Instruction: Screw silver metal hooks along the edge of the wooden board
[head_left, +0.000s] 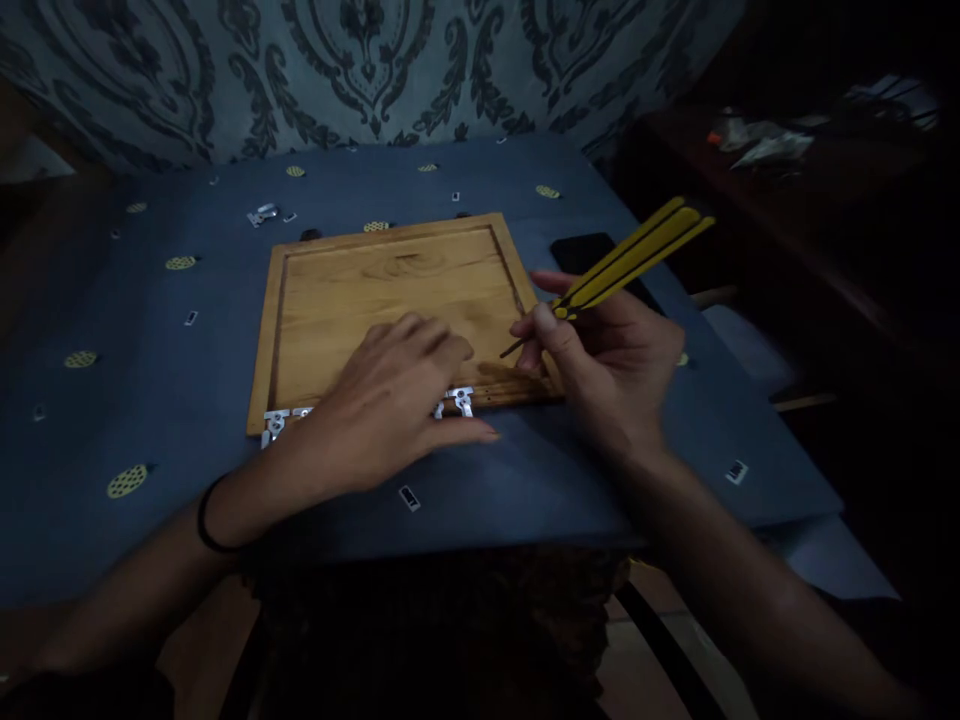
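Note:
A framed wooden panel [390, 290] lies flat on the table. My left hand [390, 410] rests over its front edge, palm down, fingers bent loosely and thumb stretched to the right; nothing shows in its grasp. Silver metal hinges sit along that edge: one hinge [275, 424] at the left corner, another hinge [463, 400] by my left thumb. More metal is partly hidden by the hand. In my right hand [607, 360] is a screwdriver [622, 260] with a yellow and black handle, pinched near its thin dark shaft. The tip hovers above the panel's front right part, apparently touching nothing.
Blue cloth with pineapple prints covers the table [187, 370]. A loose silver metal piece [262, 214] lies behind the panel at left. A dark flat object [581, 250], perhaps a phone, is behind my right hand. Plastic wrapping [772, 145] lies on dark furniture at right.

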